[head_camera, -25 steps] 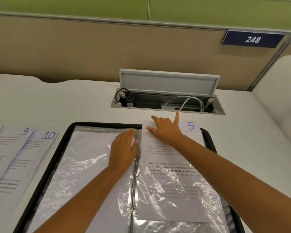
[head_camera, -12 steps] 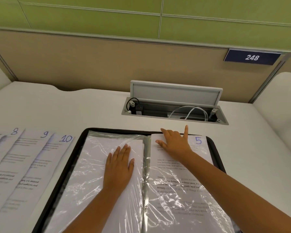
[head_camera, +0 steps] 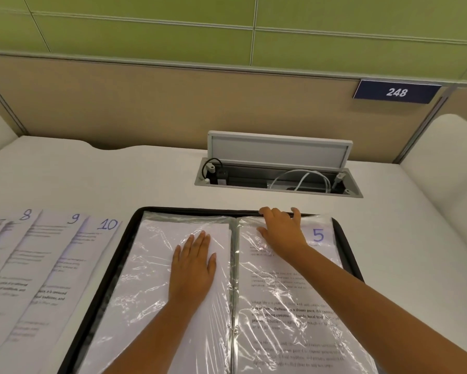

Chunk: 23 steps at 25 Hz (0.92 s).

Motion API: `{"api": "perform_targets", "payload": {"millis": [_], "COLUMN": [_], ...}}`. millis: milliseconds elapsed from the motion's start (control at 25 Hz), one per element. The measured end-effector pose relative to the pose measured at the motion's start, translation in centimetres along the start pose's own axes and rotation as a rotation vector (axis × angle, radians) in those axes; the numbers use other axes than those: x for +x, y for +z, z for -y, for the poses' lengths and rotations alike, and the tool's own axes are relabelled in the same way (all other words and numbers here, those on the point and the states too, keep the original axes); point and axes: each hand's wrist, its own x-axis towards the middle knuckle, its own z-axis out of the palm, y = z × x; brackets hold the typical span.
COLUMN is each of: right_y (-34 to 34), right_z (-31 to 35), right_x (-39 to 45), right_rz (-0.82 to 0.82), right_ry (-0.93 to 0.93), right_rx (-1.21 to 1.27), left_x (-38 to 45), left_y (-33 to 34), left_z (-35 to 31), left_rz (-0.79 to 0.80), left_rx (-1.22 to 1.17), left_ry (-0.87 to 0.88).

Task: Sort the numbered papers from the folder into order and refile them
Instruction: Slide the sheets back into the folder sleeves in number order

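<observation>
Folder: a black-edged folder (head_camera: 110,268) lies open on the white desk (head_camera: 124,179), its spine running from 12 to 6 o'clock; the near end is cut off by the bottom edge of the view.
Right page: a printed sheet marked "5" (head_camera: 318,235) in blue pen at its top right corner sits inside a crinkled clear sleeve (head_camera: 302,333). A few bold words read "Village life" and "a slower pace"; the rest blurs under glare.
Left page: a sleeve over blank white paper (head_camera: 146,265), no number visible.
Left hand: the left hand (head_camera: 193,265) lies flat on the left page, fingers straight and close together, pointing to 12 o'clock, holding nothing.
Right hand: the right hand (head_camera: 281,232) rests at the top of the right page, at 12 o'clock on the folder; its fingers curl over the top edge of the sleeve. Whether they pinch it I cannot tell.
Loose papers: at 9 o'clock from the folder, overlapping sheets fan out, marked "8" (head_camera: 25,214), "9" (head_camera: 73,218) and "10" (head_camera: 107,224); a further one at far left seems to read "7" but is blurred. Their long axes lean toward 1 o'clock; their text is unreadable.
Sign: a dark blue plate reading "248" (head_camera: 396,92) on the partition at 1 o'clock.
Cable box: an open desk hatch (head_camera: 279,151) at 12 o'clock, with white and black cables inside.
</observation>
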Motion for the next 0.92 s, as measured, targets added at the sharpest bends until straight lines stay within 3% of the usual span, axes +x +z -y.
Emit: {"api": "perform_targets", "payload": {"millis": [360,600,720,800,920], "right_y": [0.4,1.4,2.2,2.9,4.3], "right_z": [-2.1,-2.1,1.9,4.6,5.1], "right_x": [1.8,1.2,-0.6,-1.9,-3.2], "right_rz": [-0.065,-0.181,-0.2,-0.105,0.058], "right_ry": [0.094,0.324,0.107,-0.056,-0.149], "right_rx": [0.131,0.174,0.331,0.411,0.253], "left_x": [0.1,0.1,0.2,0.2,0.2], "left_y": [0.2,0.4,0.4,0.5,0.6], "left_z": [0.0,0.1,0.1,0.1,0.2], "left_rz": [-0.028,-0.039,-0.035,-0.035,-0.044], "left_rx": [-0.015,-0.014,-0.02,-0.016,-0.015], "left_ry": [0.013,0.023,0.023,0.022,0.029]}}
